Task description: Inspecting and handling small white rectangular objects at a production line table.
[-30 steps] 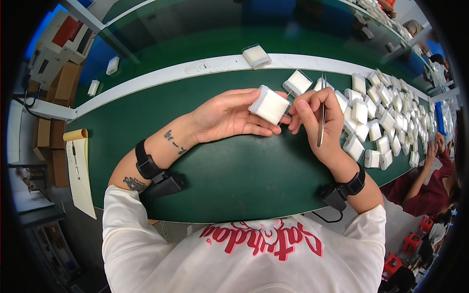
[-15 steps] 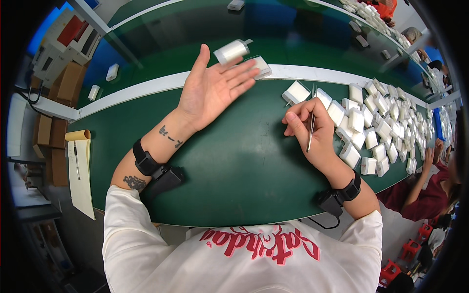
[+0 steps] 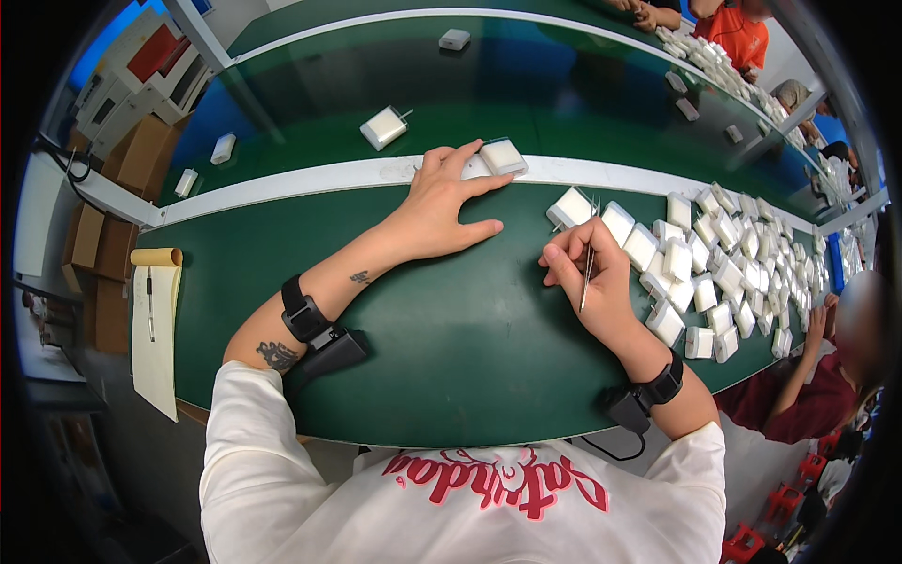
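My left hand [image 3: 437,211] is palm down at the white rail, its fingers spread. Index finger and middle fingertips reach either side of a white charger-like block [image 3: 503,157] lying on the rail. I cannot tell whether they grip it. Beyond the rail, another white block [image 3: 383,128] with a thin strip at one end rests on the dark green surface. My right hand [image 3: 597,282] is closed around metal tweezers [image 3: 587,280], their tips pointing down. Just past that hand, a white block [image 3: 570,207] lies at the front of the pile.
A large pile of white blocks [image 3: 728,273] spreads over the right of the green table [image 3: 423,348]. A notepad [image 3: 155,348] with a pen [image 3: 150,305] lies at the left edge. Cardboard boxes [image 3: 141,164] stand beyond. Co-workers sit at the right and far right.
The block that was by my left fingers now lies beyond the rail, to the left. My left hand has turned palm down and come to the block on the rail. The right hand still holds the tweezers.
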Demonstrator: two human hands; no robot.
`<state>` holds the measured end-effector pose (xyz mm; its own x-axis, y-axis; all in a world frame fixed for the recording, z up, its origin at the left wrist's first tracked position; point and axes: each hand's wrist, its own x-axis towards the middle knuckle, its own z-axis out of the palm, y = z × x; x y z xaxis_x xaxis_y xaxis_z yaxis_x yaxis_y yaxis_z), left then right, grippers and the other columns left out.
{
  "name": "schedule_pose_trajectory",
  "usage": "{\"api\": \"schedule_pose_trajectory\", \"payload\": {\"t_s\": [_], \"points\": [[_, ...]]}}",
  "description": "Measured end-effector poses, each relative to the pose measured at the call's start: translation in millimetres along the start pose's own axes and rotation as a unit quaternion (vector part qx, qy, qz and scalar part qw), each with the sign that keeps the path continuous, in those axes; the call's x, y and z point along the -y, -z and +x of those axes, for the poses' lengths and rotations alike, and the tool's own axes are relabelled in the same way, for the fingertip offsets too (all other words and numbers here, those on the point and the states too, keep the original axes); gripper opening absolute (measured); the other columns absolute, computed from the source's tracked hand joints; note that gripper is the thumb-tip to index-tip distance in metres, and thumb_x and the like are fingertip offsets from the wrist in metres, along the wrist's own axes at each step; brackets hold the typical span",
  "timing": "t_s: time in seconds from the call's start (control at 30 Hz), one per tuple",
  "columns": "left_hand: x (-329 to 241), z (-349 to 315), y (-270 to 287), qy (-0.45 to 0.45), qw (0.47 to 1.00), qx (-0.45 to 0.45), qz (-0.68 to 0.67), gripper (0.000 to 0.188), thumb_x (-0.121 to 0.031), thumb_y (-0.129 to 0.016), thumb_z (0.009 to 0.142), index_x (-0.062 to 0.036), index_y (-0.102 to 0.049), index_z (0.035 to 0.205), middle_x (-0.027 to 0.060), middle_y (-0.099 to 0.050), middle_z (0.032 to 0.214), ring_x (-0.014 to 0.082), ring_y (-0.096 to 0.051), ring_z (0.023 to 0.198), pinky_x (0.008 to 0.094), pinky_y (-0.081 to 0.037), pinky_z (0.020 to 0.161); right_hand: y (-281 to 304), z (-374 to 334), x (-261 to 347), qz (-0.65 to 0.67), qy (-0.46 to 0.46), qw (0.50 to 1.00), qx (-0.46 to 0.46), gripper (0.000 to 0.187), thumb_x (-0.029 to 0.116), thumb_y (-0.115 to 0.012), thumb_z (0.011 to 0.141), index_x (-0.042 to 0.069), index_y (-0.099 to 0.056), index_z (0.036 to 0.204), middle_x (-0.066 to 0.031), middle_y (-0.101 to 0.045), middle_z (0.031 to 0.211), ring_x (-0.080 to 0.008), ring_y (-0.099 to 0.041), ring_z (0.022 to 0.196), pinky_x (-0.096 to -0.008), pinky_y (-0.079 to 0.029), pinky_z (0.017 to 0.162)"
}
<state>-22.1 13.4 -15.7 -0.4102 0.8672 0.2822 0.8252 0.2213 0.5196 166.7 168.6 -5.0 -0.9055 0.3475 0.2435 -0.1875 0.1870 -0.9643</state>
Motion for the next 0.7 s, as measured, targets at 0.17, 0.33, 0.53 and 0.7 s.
{"api": "schedule_pose_trajectory", "payload": {"t_s": [0.17,0.33,0.53,0.7], "points": [[-17.6,-5.8,15.0,-0.139,0.986,-0.088,0.003,0.056,-0.021,-0.081,0.074,-0.0258,-0.069,0.128,0.0156,-0.029,0.159,0.0394,-0.03,0.134,0.0533,-0.026,0.114,3.0,0.9,1.0,-0.015,0.012,0.999,-0.029,0.022,0.0,-0.063,0.095,0.004,-0.042,0.089,-0.0108,-0.064,0.095,-0.0104,-0.063,0.082,-0.024,-0.052,0.072],[-36.4,-12.7,16.8,-0.274,0.957,-0.096,0.013,0.049,-0.017,-0.083,0.068,-0.0282,-0.076,0.114,0.0083,-0.042,0.154,0.0316,-0.037,0.122,0.0438,-0.033,0.106,6.4,1.0,-5.0,0.006,0.048,0.998,-0.042,0.021,-0.002,-0.061,0.095,0.004,-0.042,0.092,-0.0122,-0.064,0.107,-0.0109,-0.062,0.087,-0.0249,-0.05,0.077],[-38.6,-13.9,17.0,-0.267,0.959,-0.09,-0.003,0.049,-0.016,-0.083,0.069,-0.0287,-0.076,0.115,0.0086,-0.041,0.155,0.0318,-0.038,0.122,0.0431,-0.034,0.106,8.1,-0.7,-7.7,0.008,0.082,0.996,-0.027,0.021,-0.004,-0.062,0.094,0.005,-0.043,0.092,-0.0105,-0.063,0.106,-0.0095,-0.059,0.085,-0.0253,-0.049,0.077],[-34.7,-11.3,15.4,-0.255,0.963,-0.061,-0.058,0.057,-0.016,-0.083,0.07,-0.0247,-0.07,0.125,0.0117,-0.047,0.148,0.0305,-0.044,0.119,0.0432,-0.037,0.103,5.5,-1.0,-6.0,0.018,0.09,0.995,-0.034,0.022,-0.003,-0.064,0.093,0.005,-0.044,0.092,-0.0116,-0.063,0.107,-0.0092,-0.057,0.086,-0.0252,-0.048,0.078]]}}
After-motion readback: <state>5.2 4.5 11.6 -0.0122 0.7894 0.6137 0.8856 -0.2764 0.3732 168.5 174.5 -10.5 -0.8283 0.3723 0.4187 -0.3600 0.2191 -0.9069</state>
